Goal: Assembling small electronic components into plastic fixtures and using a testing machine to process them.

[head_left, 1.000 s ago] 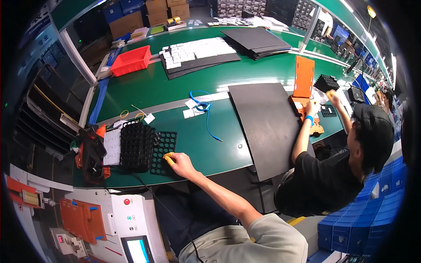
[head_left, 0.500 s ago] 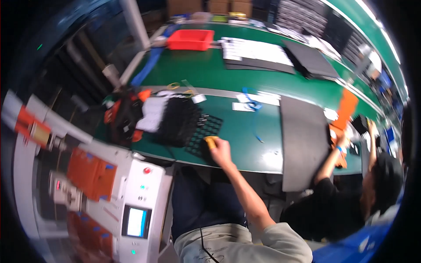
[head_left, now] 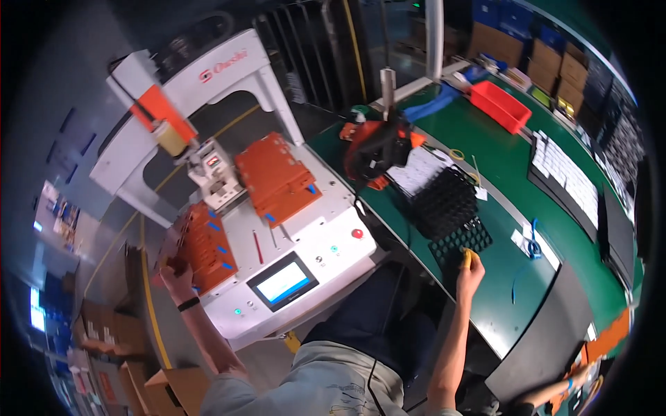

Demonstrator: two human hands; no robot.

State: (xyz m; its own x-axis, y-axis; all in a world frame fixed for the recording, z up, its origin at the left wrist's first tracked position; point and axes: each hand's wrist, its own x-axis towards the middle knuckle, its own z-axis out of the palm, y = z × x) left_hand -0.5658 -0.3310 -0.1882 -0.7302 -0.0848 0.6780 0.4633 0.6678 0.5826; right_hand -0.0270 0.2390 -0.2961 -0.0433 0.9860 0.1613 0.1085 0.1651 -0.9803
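My right hand (head_left: 470,274) is over a black tray with rows of round holes (head_left: 479,234), at the near edge of the green table. Its fingers are pinched together, with yellow covering on the fingertips; whatever may be between them is too small to see. On the far left, my left hand (head_left: 178,275) is at the outer edge of an orange fixture plate (head_left: 208,253) with blue tabs. Blur hides how those fingers are held. A second orange fixture (head_left: 276,179) sits beside it on the white benchtop machine (head_left: 329,232).
The machine's gantry (head_left: 208,76) and its head (head_left: 216,182) rise behind the fixtures; a screen (head_left: 283,281) and buttons face me. Stacked black trays (head_left: 444,201), a red bin (head_left: 501,105) and a dark mat (head_left: 548,333) are on the table. A co-worker's arm (head_left: 548,394) shows lower right.
My view has swung left, bringing the whole machine and my left hand into sight. My right hand stays at the holed black tray, and the co-worker is now mostly out of view.
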